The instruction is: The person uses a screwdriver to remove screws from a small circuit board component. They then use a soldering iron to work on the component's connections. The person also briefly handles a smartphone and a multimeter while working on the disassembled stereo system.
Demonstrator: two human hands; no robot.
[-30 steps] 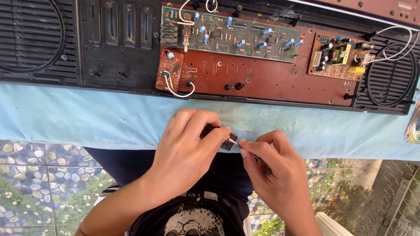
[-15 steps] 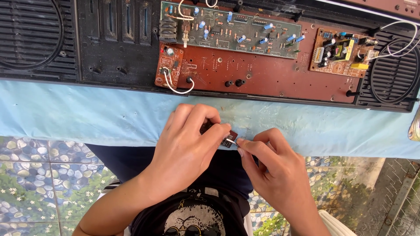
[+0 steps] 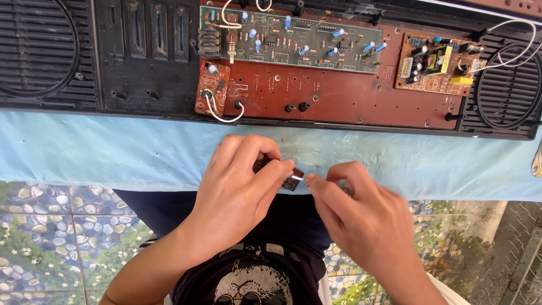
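1. Right now, left hand [image 3: 240, 186] curled over a small dark electronic component [image 3: 292, 179], grip closed on it between thumb and fingertips, just off the near edge of the tabletop [image 3: 113, 152].
2. Right hand [image 3: 361, 217] close alongside, thumb and forefinger pinched narrow at the component's right end, on what looks like a thin pale metal lead; too small to tell for sure.
3. Component held in the air above the lap, in front of the light blue cloth covering the tabletop, between the two hands.
4. Farther back on the cloth, an opened black stereo cassette player chassis [image 3: 141, 56], with a round speaker grille [image 3: 34, 51] at the left and another at the right.
5. Inside it, a long green circuit board [image 3: 293, 39] with blue capacitors, sitting over a reddish-brown board [image 3: 339, 96].
6. Small separate power board [image 3: 435, 65] at the right with a yellow part and white wires [image 3: 522, 48].
7. Down below, pebble-patterned floor [image 3: 51, 226] and a dark printed shirt [image 3: 254, 277].
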